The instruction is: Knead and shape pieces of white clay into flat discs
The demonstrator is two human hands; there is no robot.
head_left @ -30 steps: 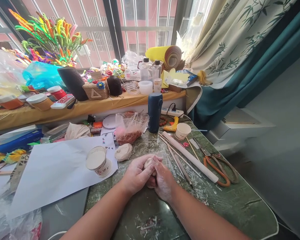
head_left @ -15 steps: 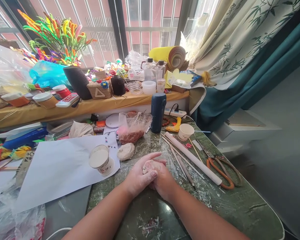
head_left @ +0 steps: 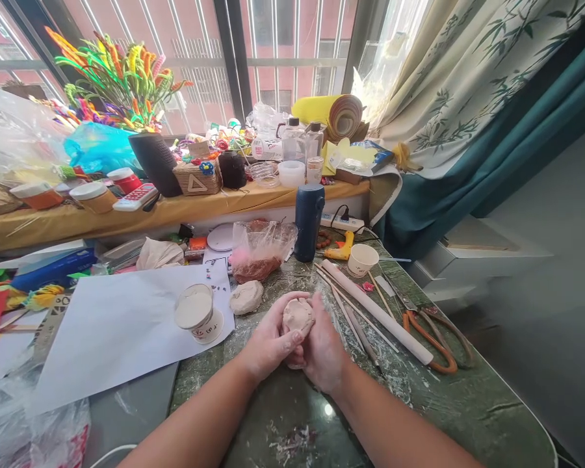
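Observation:
Cupped between my two hands is a lump of pale clay, rounded and rough on top. My left hand wraps its left side, with the thumb across the near edge. My right hand presses against the right side, palm inward and dusted white. A second flattened piece of clay lies on the table just left of my hands. Farther left, a paper cup filled with pale material stands on a white sheet.
To the right lie a pale rolling pin, thin sticks and orange-handled scissors. Behind stand a dark blue bottle, a plastic bag of reddish stuff, a yellow glue gun and another paper cup. A cluttered windowsill runs behind.
My hands have opened up around the clay, so more of its top shows. The right fingers have lifted from across it to its right side.

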